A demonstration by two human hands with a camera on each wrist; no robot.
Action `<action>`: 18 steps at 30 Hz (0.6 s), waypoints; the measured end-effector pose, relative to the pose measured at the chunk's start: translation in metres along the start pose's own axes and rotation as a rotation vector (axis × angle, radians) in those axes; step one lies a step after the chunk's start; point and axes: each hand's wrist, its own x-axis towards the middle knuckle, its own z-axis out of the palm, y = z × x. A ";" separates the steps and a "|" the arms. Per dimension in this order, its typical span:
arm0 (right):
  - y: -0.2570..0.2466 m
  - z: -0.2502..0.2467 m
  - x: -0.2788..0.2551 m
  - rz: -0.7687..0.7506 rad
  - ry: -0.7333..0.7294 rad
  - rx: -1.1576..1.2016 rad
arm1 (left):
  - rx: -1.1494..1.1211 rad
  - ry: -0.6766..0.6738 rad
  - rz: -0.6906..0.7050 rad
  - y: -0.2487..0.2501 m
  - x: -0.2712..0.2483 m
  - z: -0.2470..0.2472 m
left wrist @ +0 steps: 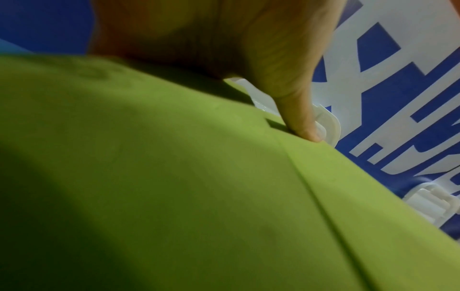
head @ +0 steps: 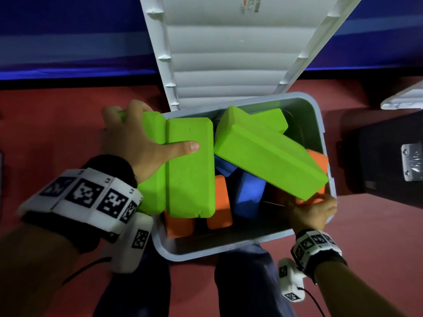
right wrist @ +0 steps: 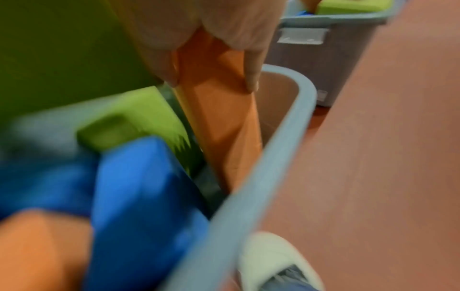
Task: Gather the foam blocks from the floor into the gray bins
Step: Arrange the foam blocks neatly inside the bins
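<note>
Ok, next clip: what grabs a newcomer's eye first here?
The bright green blocks gripped side by side in the left hand over the gray bin. Then the open white lid behind it, and the right hand gripping an orange block at the bin's right wall.

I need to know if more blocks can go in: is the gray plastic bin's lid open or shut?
Open. The white ribbed lid stands raised behind the gray plastic bin, baring green, orange and blue foam blocks inside.

Left hand (head: pixel 135 143) over the bin's (head: pixel 231 244) left rim, thumb flat along two green blocks (head: pixel 183 170), fingers curled round their far side, right hand (head: pixel 313 213) at the bin's near right corner, fingers pinching an orange block (right wrist: pixel 219 110), both wrists banded
</note>
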 end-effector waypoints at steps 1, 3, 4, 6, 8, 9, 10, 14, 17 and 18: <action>0.000 0.004 0.000 0.054 -0.110 -0.126 | -0.001 0.008 0.010 0.002 0.000 0.002; 0.001 0.012 0.001 0.103 -0.329 -0.397 | 0.004 0.012 0.015 0.007 -0.001 0.007; -0.002 0.014 0.003 0.091 -0.415 -0.487 | 0.009 0.013 0.014 0.008 0.000 0.008; -0.006 0.018 0.011 0.097 -0.529 -0.547 | 0.025 0.013 0.007 0.008 0.001 0.009; -0.012 0.015 0.017 0.109 -0.633 -0.637 | 0.037 0.017 0.004 0.007 0.002 0.008; -0.014 0.012 0.018 0.139 -0.664 -0.681 | 0.038 0.018 0.002 0.008 0.002 0.008; -0.018 0.008 0.019 0.154 -0.638 -0.660 | 0.038 0.014 -0.001 0.009 0.002 0.007; -0.044 -0.023 0.010 -0.105 0.028 -0.266 | 0.031 -0.019 -0.018 0.012 0.004 0.004; -0.067 -0.033 -0.006 -0.638 0.027 -0.453 | -0.012 -0.024 -0.024 0.013 0.003 0.004; -0.072 -0.030 -0.011 -0.714 -0.148 -0.579 | -0.026 -0.020 -0.024 0.013 0.003 0.004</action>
